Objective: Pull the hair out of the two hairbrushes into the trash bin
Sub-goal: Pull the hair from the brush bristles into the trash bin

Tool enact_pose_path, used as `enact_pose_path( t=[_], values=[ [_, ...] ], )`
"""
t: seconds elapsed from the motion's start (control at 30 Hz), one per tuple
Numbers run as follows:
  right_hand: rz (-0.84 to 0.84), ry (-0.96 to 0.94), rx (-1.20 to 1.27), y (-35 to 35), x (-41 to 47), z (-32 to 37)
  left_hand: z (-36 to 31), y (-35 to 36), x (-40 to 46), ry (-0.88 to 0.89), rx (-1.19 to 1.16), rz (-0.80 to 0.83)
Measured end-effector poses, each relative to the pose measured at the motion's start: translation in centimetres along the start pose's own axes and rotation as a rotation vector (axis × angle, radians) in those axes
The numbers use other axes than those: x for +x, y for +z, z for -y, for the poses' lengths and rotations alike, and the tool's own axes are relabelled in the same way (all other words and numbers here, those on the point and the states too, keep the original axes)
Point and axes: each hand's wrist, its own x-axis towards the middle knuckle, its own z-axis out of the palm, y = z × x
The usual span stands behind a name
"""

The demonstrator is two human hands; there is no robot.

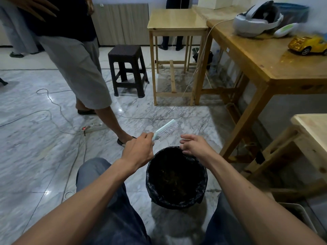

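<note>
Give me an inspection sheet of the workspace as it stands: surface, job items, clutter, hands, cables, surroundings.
Surface: glossy grey-white marble floor; no worktop in use.
Job's things: pale mint plastic hairbrush with white bristles, held above the far rim of the round bin lined with a black plastic bag; dark debris lies inside. Second brush not seen.
Clutter: white headset, yellow toy car on the brown wooden table.
Hands: left hand grips the brush handle; right hand over the bin rim, fingers loosely curled, whether it holds hair cannot be told.
Cables: grey cords trail across the floor to a white power strip.
Surroundings: standing bystander, dark plastic stool, light wooden side table.
</note>
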Motion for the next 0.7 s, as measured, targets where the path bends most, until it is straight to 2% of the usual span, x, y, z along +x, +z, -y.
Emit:
enact_pose_path(
  t=[0.17,0.27,0.37,0.57,0.7],
  values=[
    [0.058,0.096,0.101,0.4,0.2,0.6,-0.8,-0.3,0.0,0.032,-0.036,0.004],
    [0.093,0.042,0.166,1.0,0.3,0.1,-1.2,-0.4,-0.2,0.062,-0.06,0.003],
    [-0.026,-0.012,0.194,1.1,0.3,-0.4,-1.0,-0.4,-0.3,0.078,-0.113,0.017],
    [-0.186,-0.051,-0.001,-0.4,-0.5,-0.9,0.0,-0.2,-0.2,0.035,-0.073,0.029],
    [-0.202,-0.026,-0.089,-1.6,-1.4,-0.7,0.9,-0.1,-0.2,0.01,-0.048,0.047]
  ],
)
